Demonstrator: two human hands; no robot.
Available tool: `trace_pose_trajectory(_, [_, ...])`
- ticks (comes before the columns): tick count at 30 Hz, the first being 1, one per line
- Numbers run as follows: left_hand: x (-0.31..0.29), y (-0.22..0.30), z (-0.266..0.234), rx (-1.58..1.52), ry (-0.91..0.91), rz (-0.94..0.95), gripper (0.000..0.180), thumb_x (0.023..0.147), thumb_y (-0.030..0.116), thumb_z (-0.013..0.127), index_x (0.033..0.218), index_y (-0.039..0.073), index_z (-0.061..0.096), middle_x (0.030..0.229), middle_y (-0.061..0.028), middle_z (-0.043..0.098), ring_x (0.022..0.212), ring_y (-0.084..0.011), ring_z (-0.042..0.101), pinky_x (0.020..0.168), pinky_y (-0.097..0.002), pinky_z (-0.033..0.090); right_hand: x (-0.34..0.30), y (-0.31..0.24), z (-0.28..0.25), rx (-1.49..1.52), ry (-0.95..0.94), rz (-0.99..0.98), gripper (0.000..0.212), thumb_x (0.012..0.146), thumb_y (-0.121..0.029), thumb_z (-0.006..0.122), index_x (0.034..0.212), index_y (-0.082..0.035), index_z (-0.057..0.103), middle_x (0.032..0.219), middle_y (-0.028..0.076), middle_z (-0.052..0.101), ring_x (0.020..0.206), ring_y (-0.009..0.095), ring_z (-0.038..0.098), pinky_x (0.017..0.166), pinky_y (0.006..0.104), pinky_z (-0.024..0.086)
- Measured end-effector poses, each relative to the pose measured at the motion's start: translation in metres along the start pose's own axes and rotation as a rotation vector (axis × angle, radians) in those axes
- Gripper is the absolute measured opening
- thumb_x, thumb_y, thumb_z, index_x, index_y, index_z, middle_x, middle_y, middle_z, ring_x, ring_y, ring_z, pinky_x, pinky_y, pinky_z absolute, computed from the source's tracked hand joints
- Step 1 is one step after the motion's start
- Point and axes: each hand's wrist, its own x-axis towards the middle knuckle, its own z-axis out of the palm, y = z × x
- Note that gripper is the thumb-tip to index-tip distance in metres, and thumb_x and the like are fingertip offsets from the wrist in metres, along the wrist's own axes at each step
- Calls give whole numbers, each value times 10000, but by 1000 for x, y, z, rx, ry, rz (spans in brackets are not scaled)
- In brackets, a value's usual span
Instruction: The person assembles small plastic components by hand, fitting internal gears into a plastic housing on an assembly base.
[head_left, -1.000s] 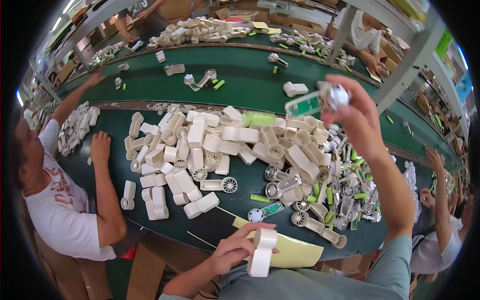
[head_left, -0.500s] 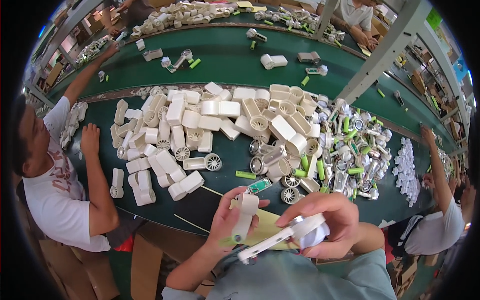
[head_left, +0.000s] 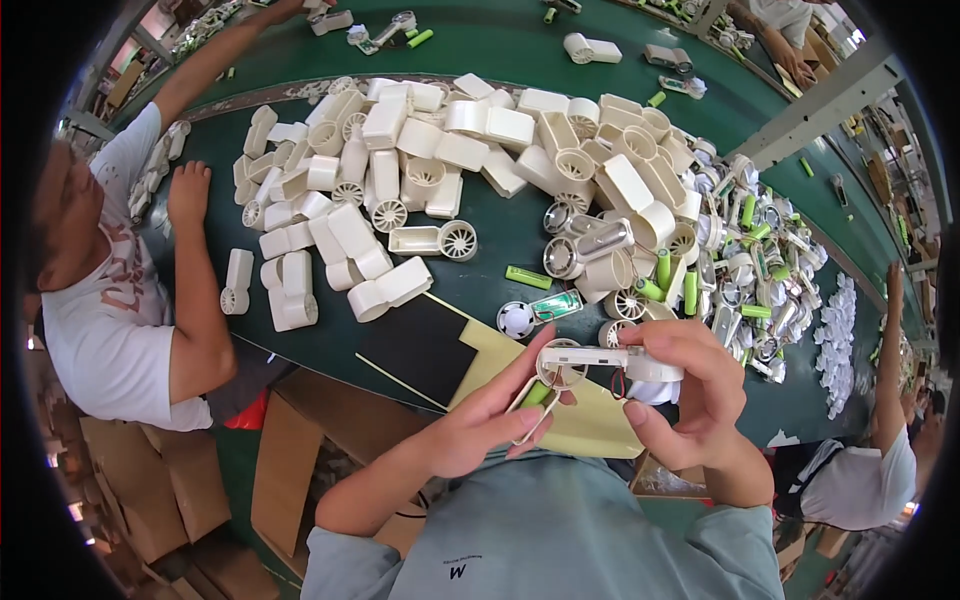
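Co-worker [head_left: 105,310] in white shirt, at left: one forearm along the surface [head_left: 475,290], the other arm stretched to the conveyor [head_left: 480,50]. Cream shells [head_left: 460,125], many, heaped mid-surface, grouped apparently by kind and within arm's reach. Black sheet [head_left: 425,345], flat at the near edge; yellow sheet [head_left: 600,430] beside it, under the hands. Left hand [head_left: 480,420]: clamped on an open housing [head_left: 548,378], its handle slanting down and left, seemingly to keep the open side accessible. Loose green cell [head_left: 528,277] and circuit-board piece [head_left: 556,305], lying just beyond the hands. White unit [head_left: 655,367], level above the yellow sheet, its narrow strip crossing the housing's ring; contact cannot be told. Red wire [head_left: 618,385], looped beneath the strip. Right hand [head_left: 705,400]: thumb and fingers clamped on the white unit's round end, which probably leaves the strip free. Mixed parts [head_left: 760,270], a heap with green cells among them. Small white pieces [head_left: 836,345], separate pile, far right.

Containers: cardboard boxes [head_left: 165,490], floor at left, contents not discernible; housing, one green cell [head_left: 538,393] in its handle; several shells, hollow sides showing.
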Motion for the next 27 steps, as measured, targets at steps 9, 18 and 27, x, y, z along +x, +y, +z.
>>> trace_pose_trajectory(9, [-25, 17, 5, 325, 8, -131, 599, 1112, 165, 432, 1649, 67, 186, 1229, -80, 641, 836, -96, 528, 702, -245, 475, -7, 8, 11, -137, -45, 123, 507, 829, -3, 715, 1325, 33, 619, 1276, 234, 620, 1115, 336, 659, 910, 372, 553])
trace_pose_trajectory(18, [-74, 7, -16, -198, 375, 537, 699, 972, 208, 673, 1534, -46, 345, 1168, -244, 653, 766, -249, 690, 576, -312, 525, -29, 12, 126, -37, -28, 306, 458, 892, -51, 718, 1314, 19, 554, 1266, 196, 581, 1180, 356, 586, 985, 402, 514])
trace_pose_trajectory(27, [-24, 3, -79, 531, 705, 625, 393, 1116, 149, 408, 1441, -63, 471, 1339, -206, 623, 1176, -279, 661, 1020, -379, 527, -15, 34, 177, -407, -28, 219, 427, 813, 19, 721, 1222, -1, 599, 1079, 140, 619, 980, 319, 593, 847, 405, 490])
